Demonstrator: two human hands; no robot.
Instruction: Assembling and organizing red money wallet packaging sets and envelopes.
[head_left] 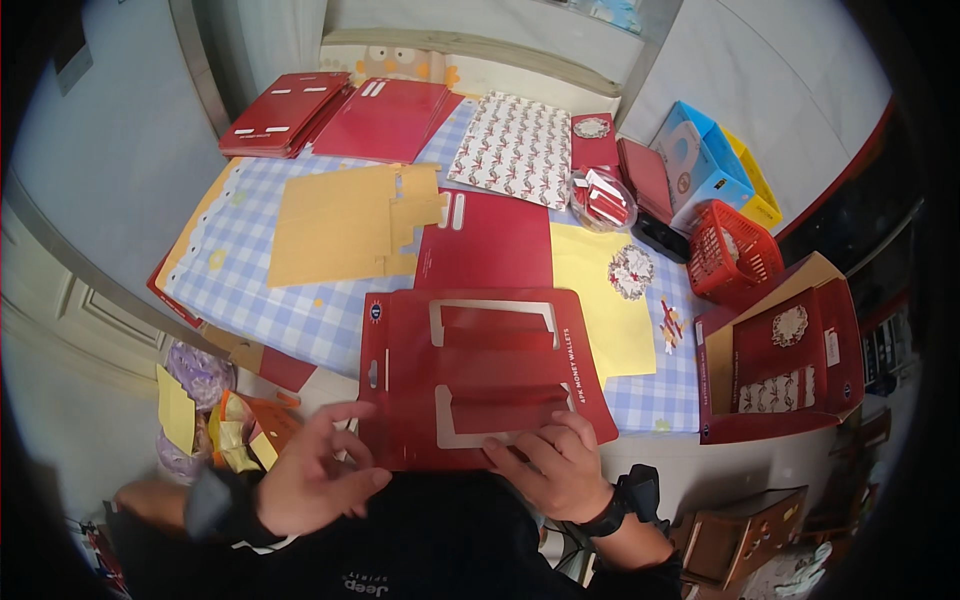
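At the near edge of the blue-and-white checked tablecloth (pixel 290 320), a flat die-cut red cardboard packaging blank with window cut-outs (pixel 480 375) was laid so that its lower part overhung the table towards the person, which kept it within easy reach of both hands. The right hand (pixel 555 465) was pressed onto the blank's lower edge, fingers bent and spread over the card, apparently to pin it flat; whether a flap was pinched under the fingertips could not be told from this angle. The left hand (pixel 315 480) was held just beside the blank's lower left corner, fingers loosely curled and open, gripping nothing. Behind the blank, a plain red card sheet (pixel 485 240), a flat tan cardboard blank (pixel 345 220) and a pale yellow paper sheet (pixel 600 300) were spread out singly, as if kept ready to hand. Farther back, stacks of red card blanks (pixel 335 110) and a white patterned sheet (pixel 515 145) were set well apart from the hands. To the right, a red plastic basket (pixel 735 255) and a finished red window box (pixel 785 360) were placed aside.
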